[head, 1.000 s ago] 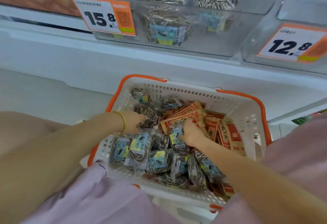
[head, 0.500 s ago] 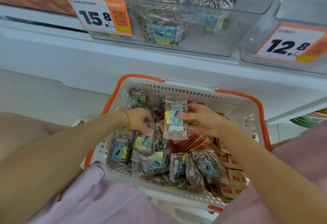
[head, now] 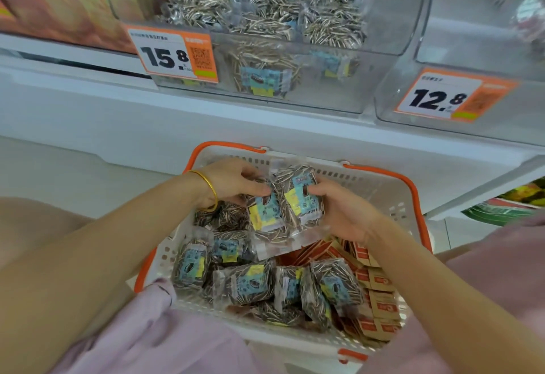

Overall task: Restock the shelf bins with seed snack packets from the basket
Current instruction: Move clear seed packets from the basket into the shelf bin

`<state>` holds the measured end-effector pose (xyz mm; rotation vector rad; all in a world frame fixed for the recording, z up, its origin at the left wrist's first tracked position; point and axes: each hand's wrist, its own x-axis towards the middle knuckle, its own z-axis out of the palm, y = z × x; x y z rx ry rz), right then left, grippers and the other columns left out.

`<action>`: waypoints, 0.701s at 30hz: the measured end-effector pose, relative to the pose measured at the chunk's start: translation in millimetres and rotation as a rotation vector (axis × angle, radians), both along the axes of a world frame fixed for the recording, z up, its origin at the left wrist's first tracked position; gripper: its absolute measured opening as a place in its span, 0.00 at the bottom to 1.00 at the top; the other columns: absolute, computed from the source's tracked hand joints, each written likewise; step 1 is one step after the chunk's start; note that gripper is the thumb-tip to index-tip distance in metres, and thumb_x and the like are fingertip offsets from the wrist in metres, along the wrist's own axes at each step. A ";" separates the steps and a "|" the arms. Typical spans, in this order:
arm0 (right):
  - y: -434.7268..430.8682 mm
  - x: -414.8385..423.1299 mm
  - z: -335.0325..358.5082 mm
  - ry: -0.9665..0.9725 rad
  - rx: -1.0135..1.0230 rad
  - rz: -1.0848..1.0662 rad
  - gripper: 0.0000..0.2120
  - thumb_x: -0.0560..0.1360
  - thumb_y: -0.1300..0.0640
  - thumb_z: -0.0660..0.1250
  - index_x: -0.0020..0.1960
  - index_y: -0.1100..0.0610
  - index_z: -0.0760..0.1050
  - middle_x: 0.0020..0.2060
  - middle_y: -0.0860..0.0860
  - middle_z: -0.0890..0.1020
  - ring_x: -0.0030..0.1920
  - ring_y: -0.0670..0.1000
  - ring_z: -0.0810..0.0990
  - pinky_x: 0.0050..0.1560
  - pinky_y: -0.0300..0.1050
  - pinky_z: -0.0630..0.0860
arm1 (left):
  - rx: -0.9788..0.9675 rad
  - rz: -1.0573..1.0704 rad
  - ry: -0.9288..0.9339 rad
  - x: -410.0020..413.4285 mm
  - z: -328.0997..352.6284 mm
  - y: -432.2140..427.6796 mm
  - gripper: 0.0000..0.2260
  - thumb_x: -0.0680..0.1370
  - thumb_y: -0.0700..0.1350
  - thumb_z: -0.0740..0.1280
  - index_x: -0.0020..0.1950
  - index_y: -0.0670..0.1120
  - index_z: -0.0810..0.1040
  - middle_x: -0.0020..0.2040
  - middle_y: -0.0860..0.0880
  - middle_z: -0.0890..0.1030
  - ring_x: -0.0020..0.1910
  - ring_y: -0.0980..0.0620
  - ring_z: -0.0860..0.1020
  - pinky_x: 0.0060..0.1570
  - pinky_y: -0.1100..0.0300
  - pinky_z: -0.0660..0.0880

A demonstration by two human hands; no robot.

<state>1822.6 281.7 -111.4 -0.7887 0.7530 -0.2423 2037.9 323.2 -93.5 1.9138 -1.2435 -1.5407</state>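
Many seed packets fill the basket, with red sachets along its right side. More lie heaped in the bin tagged 15.8 above. Over the basket, the left hand pinches a packet with curled fingers; the right hand grips a second packet touching it.

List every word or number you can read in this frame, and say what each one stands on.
"15.8": left price tag, on the left bin.
"12.8": right price tag, on the right bin.
Small print and codes on both tags: too blurred to read.
Blue-and-yellow labels on the seed packets: characters unreadable.
Red-and-tan packets: logo too blurred to read.
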 end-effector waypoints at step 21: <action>-31.4 -4.6 164.2 0.010 -0.449 -0.176 0.21 0.63 0.55 0.68 0.56 0.54 0.75 0.53 0.54 0.82 0.53 0.56 0.82 0.49 0.55 0.78 | -0.946 0.249 -0.240 10.9 149.7 -31.4 0.07 0.78 0.42 0.63 0.46 0.46 0.81 0.43 0.52 0.81 0.40 0.54 0.79 0.39 0.61 0.76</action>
